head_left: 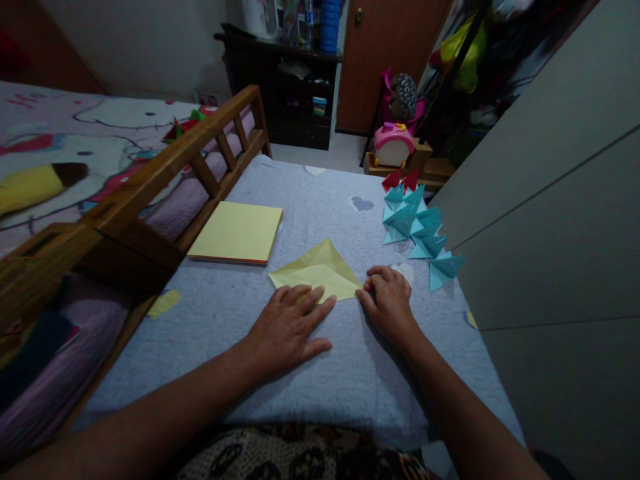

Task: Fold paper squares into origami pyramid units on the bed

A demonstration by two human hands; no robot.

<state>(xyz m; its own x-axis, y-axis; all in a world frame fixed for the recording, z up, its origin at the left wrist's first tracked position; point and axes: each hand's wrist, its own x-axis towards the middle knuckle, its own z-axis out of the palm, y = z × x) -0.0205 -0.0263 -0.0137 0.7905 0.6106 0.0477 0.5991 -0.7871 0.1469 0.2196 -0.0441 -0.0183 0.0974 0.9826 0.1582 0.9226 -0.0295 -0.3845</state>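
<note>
A yellow sheet of origami paper [325,270], partly folded into a kite-like shape with visible creases, lies flat on the blue bed sheet [320,193]. My left hand [295,323] rests flat on its near edge, fingers spread and thumb pointing right. At the paper's right corner is my right hand [387,300], its thumb and index finger pinched on that tip with the other fingers curled. Part of the near edge is hidden under the left fingers.
A stack of yellow-topped paper [237,230] lies at the left by the wooden bed rail [150,160]. Several folded blue paper pieces [425,230] and red ones [400,180] stand along the right edge. A pale cabinet wall [560,200] rises beyond them.
</note>
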